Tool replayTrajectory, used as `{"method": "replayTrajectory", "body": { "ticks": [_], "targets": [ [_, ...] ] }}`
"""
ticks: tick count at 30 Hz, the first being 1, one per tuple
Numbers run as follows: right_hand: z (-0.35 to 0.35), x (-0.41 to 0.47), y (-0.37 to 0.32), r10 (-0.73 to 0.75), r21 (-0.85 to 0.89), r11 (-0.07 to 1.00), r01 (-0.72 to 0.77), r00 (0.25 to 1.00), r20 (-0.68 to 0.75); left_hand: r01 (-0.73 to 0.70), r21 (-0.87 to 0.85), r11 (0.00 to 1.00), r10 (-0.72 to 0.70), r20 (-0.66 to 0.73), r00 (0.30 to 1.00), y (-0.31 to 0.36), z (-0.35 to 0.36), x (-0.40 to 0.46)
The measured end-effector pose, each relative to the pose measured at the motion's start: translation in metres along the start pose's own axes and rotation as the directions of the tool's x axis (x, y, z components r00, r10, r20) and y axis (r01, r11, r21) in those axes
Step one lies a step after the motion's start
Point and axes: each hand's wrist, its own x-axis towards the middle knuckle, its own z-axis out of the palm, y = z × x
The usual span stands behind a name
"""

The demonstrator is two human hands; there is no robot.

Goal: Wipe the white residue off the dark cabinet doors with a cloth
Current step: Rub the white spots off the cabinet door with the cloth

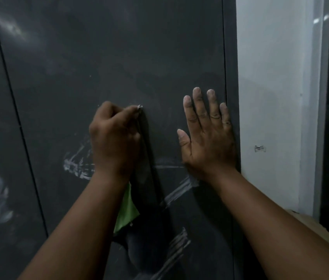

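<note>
Curled tight, the left hand (115, 138) keeps its grip on a dark cloth (145, 178) pressed to the cabinet door (99, 57), a green fold hanging below the wrist. The right hand (208, 136) is laid flat and holds nothing, bracing the panel near its edge. Firm overlapping strokes are probably best carried down to the white residue (181, 188), which is streaked in chalky smears just below. A matte, smooth finish is shown.
</note>
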Motion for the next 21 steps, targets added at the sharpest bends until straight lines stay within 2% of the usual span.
{"method": "replayTrajectory", "body": {
  "ticks": [5, 7, 9, 12, 15, 18, 21],
  "targets": [
    [0.0, 0.0, 0.0, 0.0, 0.011, 1.0, 0.0, 1.0, -0.002, -0.034, -0.006, 0.999, 0.034, 0.119, 0.992, 0.006, -0.002, -0.032],
    [-0.001, 0.0, 0.001, -0.004, 0.007, 1.0, 0.004, 1.0, 0.004, 0.077, -0.106, 0.991, -0.06, 0.155, 0.986, 0.002, -0.003, -0.056],
    [-0.002, 0.0, 0.0, -0.006, 0.002, 1.0, 0.006, 1.0, 0.014, 0.074, -0.131, 0.989, -0.055, 0.143, 0.988, -0.004, -0.006, -0.067],
    [-0.001, 0.001, -0.001, -0.007, -0.012, 1.0, 0.007, 1.0, 0.026, -0.044, -0.028, 0.999, 0.046, 0.085, 0.995, -0.01, -0.007, -0.048],
    [-0.001, 0.004, -0.003, -0.025, -0.012, 1.0, 0.026, 0.999, 0.039, -0.042, -0.017, 0.999, 0.043, 0.025, 0.999, -0.01, -0.007, -0.01],
    [-0.001, 0.006, -0.007, -0.03, 0.0, 1.0, 0.03, 0.999, 0.044, -0.012, -0.031, 0.999, 0.013, 0.032, 0.999, -0.009, -0.007, 0.002],
    [-0.001, 0.006, -0.006, -0.031, 0.002, 1.0, 0.031, 0.998, 0.055, -0.059, -0.004, 0.998, 0.059, 0.077, 0.995, -0.009, -0.009, -0.027]
  ]
}}
